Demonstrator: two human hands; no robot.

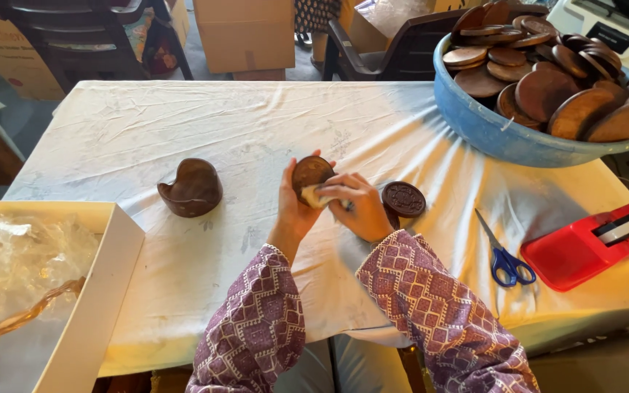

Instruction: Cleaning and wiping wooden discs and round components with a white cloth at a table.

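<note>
A small round wooden disc [310, 173], dark brown and smooth, sits just left of the frame's centre, held upright on its edge above the desk [183, 131]. The left hand [294, 207] cups it from below and behind, thumb and fingers clamped on its rim, so most of the disc's face rises clear above that grip. The right hand [358, 207] is closed on a small pale cloth [316, 196], pinched in the fingers and pressed against the lower right part of the disc. Both sleeves are purple with a white geometric pattern.

The desk is covered with a creased off-white sheet. Just right of the right hand a second round dark disc with a carved face [403, 199] lies flat on the sheet. Left of centre rests a dark, glossy wooden dish with a curled, teardrop shape [191, 188], well apart from the hands. In the upper right a big blue tub [489, 131] is heaped with flat, brown oval and round wooden pieces. At the lower right lie blue-handled scissors [502, 255] and a red tape dispenser [591, 244]. At the lower left stands an open white box [103, 291] holding crinkled clear plastic
</note>
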